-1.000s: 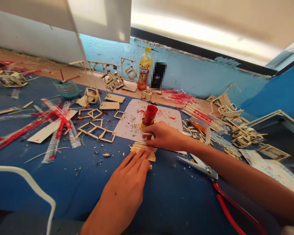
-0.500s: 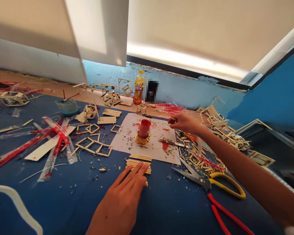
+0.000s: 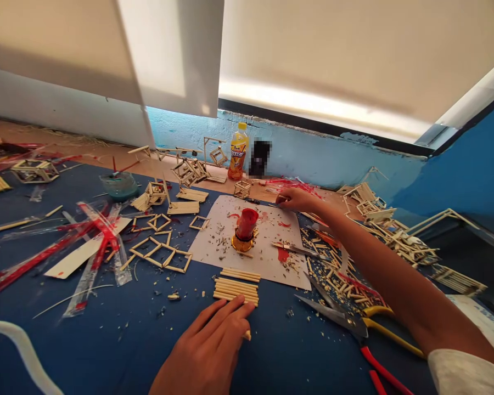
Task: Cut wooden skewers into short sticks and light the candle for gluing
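My left hand (image 3: pixel 209 343) lies at the front of the table, its fingertips touching the near edge of a row of short wooden sticks (image 3: pixel 236 288). A stick end (image 3: pixel 247 334) pokes out from under the bent index finger, and the thumb is hidden. My right hand (image 3: pixel 293 198) is stretched forward to the far edge of the white paper (image 3: pixel 206 247), fingers closed; what they hold, if anything, is too small to make out. Between the hands, on the paper, a red candle (image 3: pixel 247 222) stands in a gold-coloured holder (image 3: pixel 242 241). Dark crumbs and wood bits surround it.
Large scissors (image 3: pixel 346 321) lie open at right under my forearm, near a blade tool (image 3: pixel 294 248) and a heap of cut sticks (image 3: pixel 341 269). At left are stick frames (image 3: pixel 160 252), red plastic wrappers (image 3: pixel 99 230) and a glass bowl (image 3: pixel 118 185). A drink bottle (image 3: pixel 237 153) stands behind.
My right hand has moved left and slightly farther away along the paper's far edge. My left hand has drawn back slightly toward me, the stick end moving with it. The view has shifted a little.
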The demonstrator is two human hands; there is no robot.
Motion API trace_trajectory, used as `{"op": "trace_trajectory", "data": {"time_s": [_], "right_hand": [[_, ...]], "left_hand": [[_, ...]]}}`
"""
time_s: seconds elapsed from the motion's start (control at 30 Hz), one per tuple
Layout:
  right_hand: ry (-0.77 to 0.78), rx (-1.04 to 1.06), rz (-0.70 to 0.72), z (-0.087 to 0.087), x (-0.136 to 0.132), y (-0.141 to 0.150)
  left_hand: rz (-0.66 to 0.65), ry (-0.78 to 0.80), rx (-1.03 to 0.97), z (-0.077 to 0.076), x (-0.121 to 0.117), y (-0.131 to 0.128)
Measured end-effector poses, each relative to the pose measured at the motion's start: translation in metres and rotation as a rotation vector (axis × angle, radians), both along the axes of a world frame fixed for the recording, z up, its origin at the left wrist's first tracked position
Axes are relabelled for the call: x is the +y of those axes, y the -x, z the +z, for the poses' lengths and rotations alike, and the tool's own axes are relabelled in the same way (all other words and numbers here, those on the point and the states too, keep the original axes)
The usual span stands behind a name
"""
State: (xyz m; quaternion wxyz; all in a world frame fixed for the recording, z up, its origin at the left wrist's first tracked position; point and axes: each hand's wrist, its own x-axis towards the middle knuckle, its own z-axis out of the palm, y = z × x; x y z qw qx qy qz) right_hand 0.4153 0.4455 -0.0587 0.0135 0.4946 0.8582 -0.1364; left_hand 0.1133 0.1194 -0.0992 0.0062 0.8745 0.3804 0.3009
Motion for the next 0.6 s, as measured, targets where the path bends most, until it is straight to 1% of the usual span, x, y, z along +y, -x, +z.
{"op": "trace_trajectory", "data": {"time_s": [0.17,0.47,0.53,0.6], "right_hand": [[-0.023,-0.002,-0.052,0.004,-0.001,0.001],[-0.004,-0.033,-0.074,-0.004,0.002,0.013],[-0.018,-0.006,-0.085,-0.003,0.001,0.015],[-0.035,0.043,-0.104,-0.001,-0.002,0.015]], "left_hand": [[-0.001,0.057,-0.022,-0.003,0.0,0.001],[-0.008,0.152,-0.105,-0.004,-0.003,0.0],[0.004,0.217,-0.158,-0.003,-0.006,0.0],[0.045,0.356,-0.257,0.0,-0.011,0.001]]}}
